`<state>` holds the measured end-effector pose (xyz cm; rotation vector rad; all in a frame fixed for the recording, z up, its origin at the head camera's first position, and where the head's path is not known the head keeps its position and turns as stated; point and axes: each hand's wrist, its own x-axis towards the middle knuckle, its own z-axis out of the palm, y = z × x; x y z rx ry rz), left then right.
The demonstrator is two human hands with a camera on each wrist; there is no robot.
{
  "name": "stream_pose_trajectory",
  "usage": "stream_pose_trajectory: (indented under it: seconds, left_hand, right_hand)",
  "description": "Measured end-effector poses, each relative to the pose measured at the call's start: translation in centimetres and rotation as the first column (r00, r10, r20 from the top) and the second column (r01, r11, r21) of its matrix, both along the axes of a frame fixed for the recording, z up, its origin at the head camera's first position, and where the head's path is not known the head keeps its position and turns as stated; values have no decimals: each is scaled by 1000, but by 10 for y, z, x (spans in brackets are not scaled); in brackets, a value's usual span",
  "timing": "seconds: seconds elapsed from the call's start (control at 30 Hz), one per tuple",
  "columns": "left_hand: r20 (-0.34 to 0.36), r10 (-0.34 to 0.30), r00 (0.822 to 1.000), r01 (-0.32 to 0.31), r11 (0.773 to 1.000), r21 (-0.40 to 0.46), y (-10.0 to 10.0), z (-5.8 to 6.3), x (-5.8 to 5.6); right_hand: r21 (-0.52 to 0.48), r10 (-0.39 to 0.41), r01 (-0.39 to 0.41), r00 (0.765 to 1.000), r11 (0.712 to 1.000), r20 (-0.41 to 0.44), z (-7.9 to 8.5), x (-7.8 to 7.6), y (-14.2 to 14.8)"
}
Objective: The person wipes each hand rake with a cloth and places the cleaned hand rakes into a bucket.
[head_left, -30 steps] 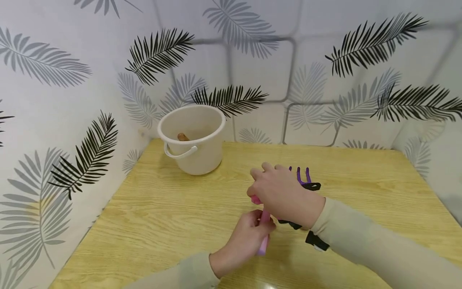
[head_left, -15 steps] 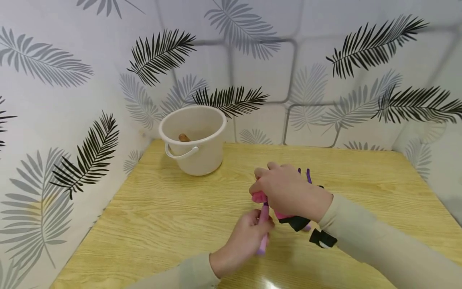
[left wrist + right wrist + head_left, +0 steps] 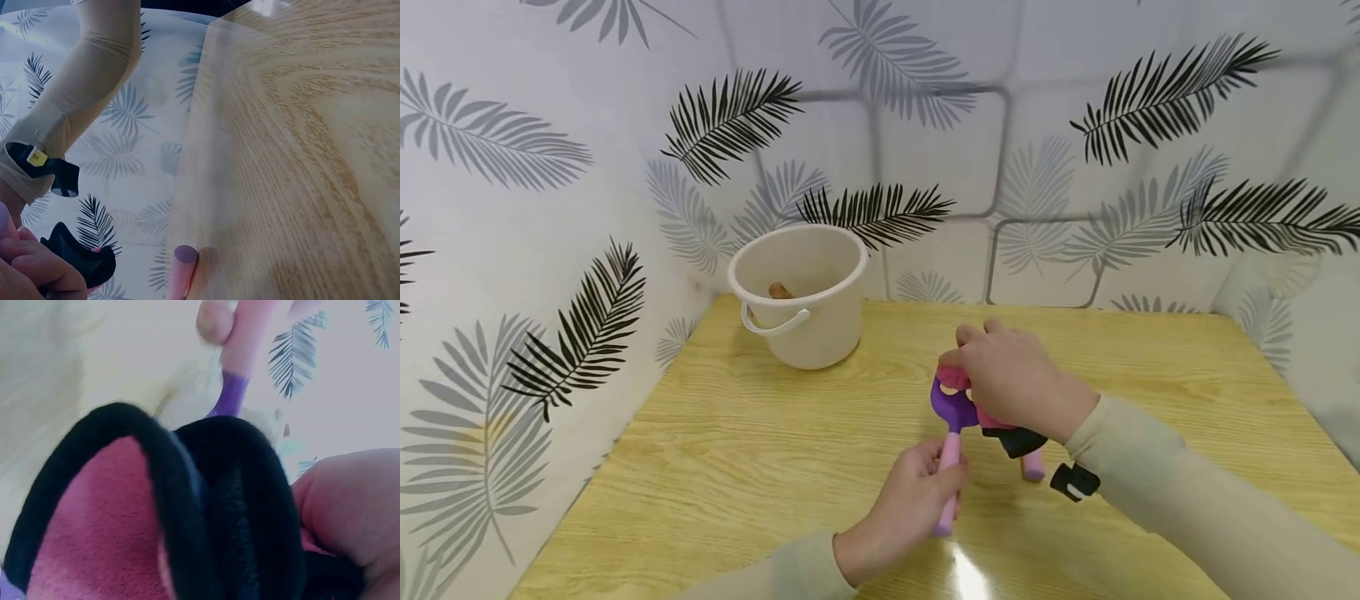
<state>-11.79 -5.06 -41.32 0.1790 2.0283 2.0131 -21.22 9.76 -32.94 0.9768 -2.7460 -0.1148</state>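
My left hand (image 3: 910, 500) grips the pink handle (image 3: 950, 454) of a small tool with a purple head (image 3: 953, 408). The head is partly covered, so its kind is unclear. Above it, my right hand (image 3: 1018, 379) holds a pink cloth with black edging (image 3: 996, 421) against the purple head. The right wrist view shows the folded pink fleece (image 3: 106, 519) close up, with the tool's handle (image 3: 250, 337) beyond. A second pink handle (image 3: 1033, 465) pokes out below my right hand, lying on the table; the hand hides the rest.
A cream bucket (image 3: 842, 321) with a white handle stands at the back left of the wooden table (image 3: 737, 467). Something brown (image 3: 780, 290) shows inside it. Behind the table rises a wall covering (image 3: 925, 158) with leaf prints.
My right hand has shifted right and a little away with the cloth, uncovering more of the purple head. The purple prongs seen behind it earlier are now hidden. My left hand stays nearly still.
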Motion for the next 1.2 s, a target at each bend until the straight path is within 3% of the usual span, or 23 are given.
stream_pose_trajectory:
  seconds: [0.2,0.3,0.47,0.6,0.7,1.0,1.1,1.2]
  left_hand:
    - [4,11,1000,-11,1000,-24,-1,-3,-4]
    - [1,10,1000,-10,999,-30,-2,-1,-5]
    - [-35,-3,999,2,999,-32,-1,0,-2]
    - [-37,-9,999,7,999,-35,0,-3,3]
    - [-23,-4,1000,3,999,-33,1,-7,6]
    - [-17,14,1000,-14,1000,-14,1,-7,2]
    - [-28,18,999,-18,1000,-9,1,-5,0]
    - [-38,13,999,-12,1000,4,2,-4,0]
  right_hand:
    - [6,59,-59,998,998,-7,3,25,0]
    - [-8,56,-56,998,998,-20,3,29,0]
    - [-53,6,-12,995,999,-96,1,13,0]
    - [-59,-65,62,996,996,-61,-2,-3,4]
    - [-53,-96,95,995,994,-21,-6,-5,7]
    - [-66,-39,39,999,997,0,-8,28,11]
    - [-98,-46,47,999,994,15,-8,33,12]
    - [-115,-71,65,997,991,-41,-10,31,16]
